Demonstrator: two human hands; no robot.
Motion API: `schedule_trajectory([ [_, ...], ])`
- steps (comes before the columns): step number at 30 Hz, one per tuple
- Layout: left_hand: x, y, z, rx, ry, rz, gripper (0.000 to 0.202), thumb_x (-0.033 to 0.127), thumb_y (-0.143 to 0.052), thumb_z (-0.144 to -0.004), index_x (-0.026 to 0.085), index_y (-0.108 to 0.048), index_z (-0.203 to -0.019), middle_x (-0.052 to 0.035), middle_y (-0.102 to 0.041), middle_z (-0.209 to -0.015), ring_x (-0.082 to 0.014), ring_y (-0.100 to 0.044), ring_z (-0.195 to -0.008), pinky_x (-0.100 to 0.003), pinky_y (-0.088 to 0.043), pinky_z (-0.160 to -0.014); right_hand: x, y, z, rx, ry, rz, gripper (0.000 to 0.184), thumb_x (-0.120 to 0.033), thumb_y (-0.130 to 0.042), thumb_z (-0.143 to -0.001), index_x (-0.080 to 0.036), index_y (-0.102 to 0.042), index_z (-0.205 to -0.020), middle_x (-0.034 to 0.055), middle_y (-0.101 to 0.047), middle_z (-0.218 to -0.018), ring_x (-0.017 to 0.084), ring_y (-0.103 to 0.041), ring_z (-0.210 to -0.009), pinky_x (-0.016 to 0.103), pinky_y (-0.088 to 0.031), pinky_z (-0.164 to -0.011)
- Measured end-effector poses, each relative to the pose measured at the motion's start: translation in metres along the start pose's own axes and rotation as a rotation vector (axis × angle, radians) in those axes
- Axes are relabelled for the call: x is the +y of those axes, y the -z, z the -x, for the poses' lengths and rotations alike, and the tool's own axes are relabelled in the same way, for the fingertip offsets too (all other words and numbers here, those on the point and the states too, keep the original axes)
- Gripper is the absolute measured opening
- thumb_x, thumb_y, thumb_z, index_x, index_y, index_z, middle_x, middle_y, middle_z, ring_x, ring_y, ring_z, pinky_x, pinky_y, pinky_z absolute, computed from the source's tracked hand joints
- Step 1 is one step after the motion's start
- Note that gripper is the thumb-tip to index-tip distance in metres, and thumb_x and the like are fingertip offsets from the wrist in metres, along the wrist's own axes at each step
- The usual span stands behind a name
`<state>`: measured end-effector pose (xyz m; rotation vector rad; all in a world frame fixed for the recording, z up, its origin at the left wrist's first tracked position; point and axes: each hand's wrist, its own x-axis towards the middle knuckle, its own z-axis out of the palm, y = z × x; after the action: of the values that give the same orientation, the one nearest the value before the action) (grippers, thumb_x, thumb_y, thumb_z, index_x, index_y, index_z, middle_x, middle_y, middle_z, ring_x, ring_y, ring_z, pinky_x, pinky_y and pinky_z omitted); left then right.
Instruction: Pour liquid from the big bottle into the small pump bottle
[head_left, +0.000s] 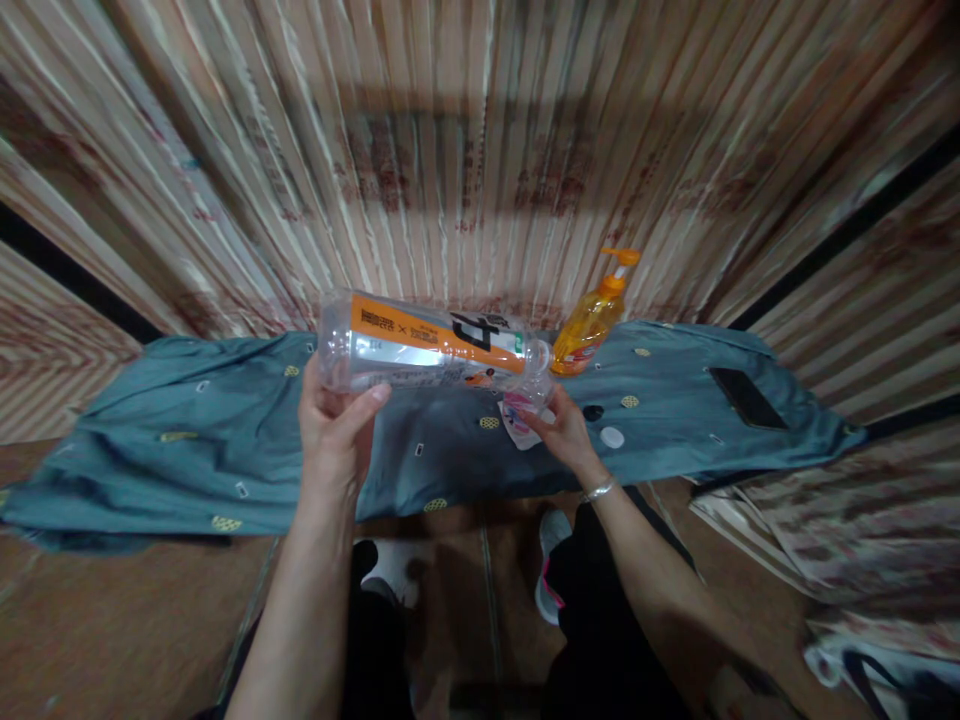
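left hand [334, 420] clamped on bottle [427, 345] base | right hand [561, 430] closed at neck (horizontal)

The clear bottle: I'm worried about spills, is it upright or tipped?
Tipped on its side: the clear bottle lies level above the blue cloth, base gripped by the left hand, neck toward the right hand.

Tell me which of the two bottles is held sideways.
The clear bottle with the orange label: the left hand grips its base and it lies level in the air. The orange pump bottle stands upright on the blue cloth.
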<state>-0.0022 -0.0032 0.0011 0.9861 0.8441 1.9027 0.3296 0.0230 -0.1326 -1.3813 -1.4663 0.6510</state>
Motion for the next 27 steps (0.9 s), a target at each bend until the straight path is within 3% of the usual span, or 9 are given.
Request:
schedule_trajectory([
  [11, -0.0015, 0.0012, 0.0, -0.02, -0.003, -0.001, 0.068, 0.047, -0.128, -0.06, 0.034, -0.09, -0.114, -0.0034, -0.092, -0.121, -0.0354, -0.087, -0.127, -0.056, -0.069, -0.123, -0.0023, 0.0007, 0.0002, 0.018, -0.011, -0.004, 0.051, -0.049, -0.101, -0.086, -0.033, -0.08, -0.13, 0.0098, -0.098, -0.124, 0.042, -0.091, -0.117, 0.056, -0.074, -0.103],
  [16, 0.0003, -0.0011, 0.0005, 0.0, -0.006, 0.01, 0.07, 0.05, -0.131, -0.053, 0.035, -0.091, -0.109, -0.0027, -0.093, -0.122, -0.0325, -0.087, -0.118, -0.054, -0.071, -0.121, 0.0, -0.0006, -0.0002, 0.024, -0.003, -0.01, 0.051, -0.05, -0.1, -0.087, -0.032, -0.079, -0.129, 0.0094, -0.097, -0.123, 0.041, -0.091, -0.116, 0.057, -0.074, -0.107],
  [27, -0.0007, -0.0002, 0.0001, -0.004, -0.011, 0.023, 0.07, 0.048, -0.131, -0.054, 0.035, -0.093, -0.112, -0.0031, -0.093, -0.122, -0.0315, -0.086, -0.118, -0.054, -0.07, -0.121, -0.0016, 0.0009, 0.0, 0.013, -0.009, -0.003, 0.051, -0.05, -0.1, -0.087, -0.032, -0.079, -0.13, 0.01, -0.097, -0.124, 0.043, -0.092, -0.12, 0.058, -0.075, -0.108],
])
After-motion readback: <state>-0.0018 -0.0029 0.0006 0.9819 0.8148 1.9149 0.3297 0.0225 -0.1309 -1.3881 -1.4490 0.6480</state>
